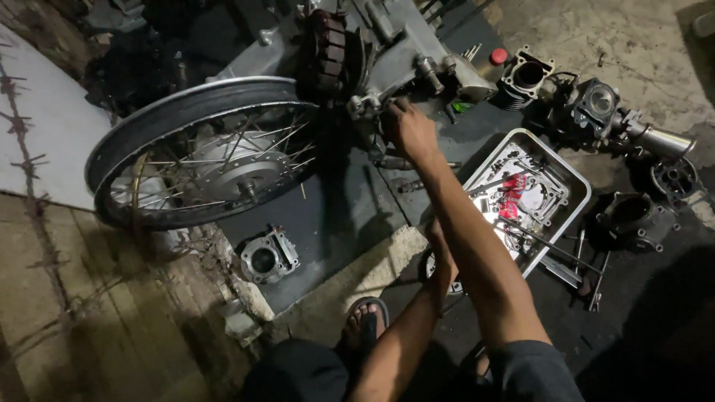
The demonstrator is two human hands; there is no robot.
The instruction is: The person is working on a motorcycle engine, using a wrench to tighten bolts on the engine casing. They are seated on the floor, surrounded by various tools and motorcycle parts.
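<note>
My right hand (408,130) reaches forward to a grey engine casing (406,52) lying on a dark mat (335,216). Its fingers curl around a small metal fitting (365,104) at the casing's lower edge. My left arm passes under the right forearm, and only a sliver of my left hand (436,240) shows, above a round part (449,285) on the floor. What it holds is hidden. A spoked wheel (201,149) lies left of the engine.
A metal tray (575,182) of small parts and red-handled tools sits to the right. Loose cylinder parts (529,74) (633,219), a cylinder head (596,100) and a cylinder block (268,257) lie around. Barbed wire (22,141) runs along the left. My sandalled foot (366,320) is near.
</note>
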